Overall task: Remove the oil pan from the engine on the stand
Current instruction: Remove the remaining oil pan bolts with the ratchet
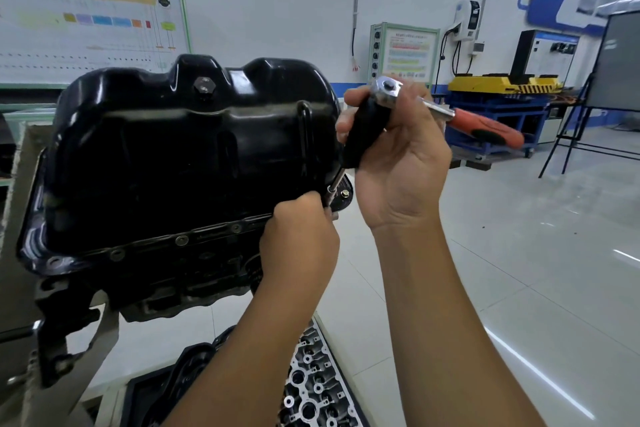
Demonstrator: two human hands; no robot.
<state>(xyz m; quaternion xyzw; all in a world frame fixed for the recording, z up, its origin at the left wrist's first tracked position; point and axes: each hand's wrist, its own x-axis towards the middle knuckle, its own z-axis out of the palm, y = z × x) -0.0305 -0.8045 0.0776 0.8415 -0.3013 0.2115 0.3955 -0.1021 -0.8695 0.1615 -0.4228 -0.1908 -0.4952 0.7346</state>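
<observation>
At the bottom of the frame, one bare aluminium cylinder head (313, 388) lies on a low surface beside a dark cover (194, 367). Above it, two forearms reach up toward the engine (180, 282) held on one pale stand (20, 204). The left hand (299, 236) is curled at the right end of the pan's flange, fingertips pinching around the lower end of the extension bar (335, 185); what exactly they pinch is hidden. The right hand (394, 156) wraps around the black grip below the head of one ratchet wrench (446, 113), whose orange handle points right. The single black oil pan (187, 152) fills the left-centre, bolted on top of the engine, one drain plug (204, 86) near its upper edge. About four bolts show along the near flange (180, 240). Far right stands one yellow-and-blue bench (498, 104).
</observation>
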